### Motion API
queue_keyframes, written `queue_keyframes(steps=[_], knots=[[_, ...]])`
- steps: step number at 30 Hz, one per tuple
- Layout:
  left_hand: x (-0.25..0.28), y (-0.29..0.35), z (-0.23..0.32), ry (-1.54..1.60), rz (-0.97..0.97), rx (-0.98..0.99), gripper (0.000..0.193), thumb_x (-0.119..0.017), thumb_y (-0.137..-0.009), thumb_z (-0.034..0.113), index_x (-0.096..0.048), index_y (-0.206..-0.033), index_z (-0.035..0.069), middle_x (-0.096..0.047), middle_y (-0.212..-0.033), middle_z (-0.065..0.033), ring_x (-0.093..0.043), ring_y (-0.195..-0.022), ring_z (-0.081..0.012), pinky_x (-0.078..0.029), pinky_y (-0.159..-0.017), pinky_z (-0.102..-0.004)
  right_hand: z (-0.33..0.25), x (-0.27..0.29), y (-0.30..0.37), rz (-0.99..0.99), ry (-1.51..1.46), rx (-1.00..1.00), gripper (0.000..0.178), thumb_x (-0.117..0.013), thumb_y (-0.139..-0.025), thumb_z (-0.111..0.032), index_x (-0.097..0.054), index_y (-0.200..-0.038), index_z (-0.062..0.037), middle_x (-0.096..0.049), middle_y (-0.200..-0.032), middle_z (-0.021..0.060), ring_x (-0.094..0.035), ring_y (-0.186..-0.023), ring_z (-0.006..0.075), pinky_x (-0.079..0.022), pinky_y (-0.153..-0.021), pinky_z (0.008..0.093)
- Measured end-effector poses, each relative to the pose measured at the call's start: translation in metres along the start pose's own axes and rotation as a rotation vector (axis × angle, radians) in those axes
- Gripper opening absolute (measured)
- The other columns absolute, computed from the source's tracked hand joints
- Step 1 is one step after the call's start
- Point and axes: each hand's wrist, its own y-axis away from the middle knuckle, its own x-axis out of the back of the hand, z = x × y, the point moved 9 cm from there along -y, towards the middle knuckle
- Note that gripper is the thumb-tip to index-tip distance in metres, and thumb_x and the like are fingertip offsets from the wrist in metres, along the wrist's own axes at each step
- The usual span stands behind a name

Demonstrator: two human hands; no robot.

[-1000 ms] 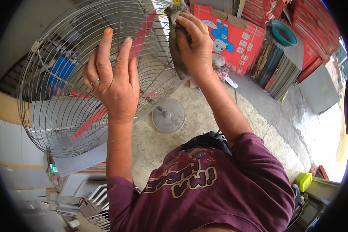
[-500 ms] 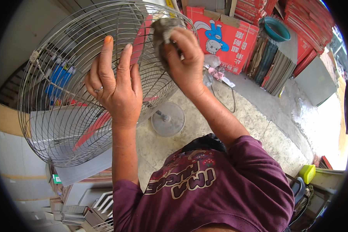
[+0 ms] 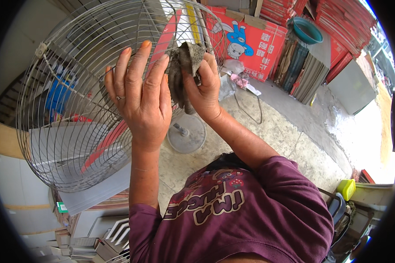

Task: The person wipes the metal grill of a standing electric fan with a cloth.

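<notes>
A large round wire fan guard (image 3: 25,131) fills the upper left, with red fan blades (image 3: 106,148) showing through its wires. My left hand (image 3: 145,105) is raised in front of the guard, fingers stretched out and apart; whether the fingertips touch the wires I cannot tell. A dirty grey rag (image 3: 178,76) is bunched in my right hand (image 3: 207,90), near the guard's right side. The rag's folds hang beside my left fingers. Beneath the hands, the round grey fan base (image 3: 193,139) stands on the floor.
A red printed carton (image 3: 263,57) stands at the back, near a teal basin (image 3: 307,30) on stacked boards. Crumpled plastic and a cord (image 3: 261,109) lie on the concrete floor. Tile pieces (image 3: 85,243) are stacked at lower left. A yellow-green container (image 3: 347,189) is at right.
My right hand has moved down and slightly left with the rag, closer to my left hand. The left fingers have spread wider, and that hand has shifted a little right.
</notes>
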Motion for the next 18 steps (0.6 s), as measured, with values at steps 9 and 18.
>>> queue_keyframes(steps=[9, 18], knots=[[0.013, 0.007, 0.000, 0.171, 0.040, -0.035, 0.026, -0.062, -0.074, 0.006, -0.060, -0.099, 0.011, -0.055, -0.110, -0.0012, -0.049, -0.096, -0.0180, -0.033, -0.085, -0.0328, 0.025, -0.003, 0.023, -0.062, -0.034, -0.178, 0.020, -0.052, -0.065, 0.008, -0.048, -0.083, 0.0010, -0.045, -0.086, 0.0125, -0.047, -0.076, 0.0274, -0.041, -0.065, 0.0270], [-0.034, 0.113, -0.010, 0.614, -0.141, 0.491, 0.039, -0.064, -0.070, 0.000, -0.052, -0.108, 0.002, -0.055, -0.096, -0.0071, -0.051, -0.076, -0.0162, -0.041, -0.069, -0.0269, 0.039, -0.005, 0.070, -0.202, -0.406, -0.654, 0.015, -0.054, -0.072, 0.006, -0.051, -0.085, -0.0006, -0.050, -0.084, 0.0007, -0.048, -0.077, 0.0064, -0.042, -0.061, 0.0192]])
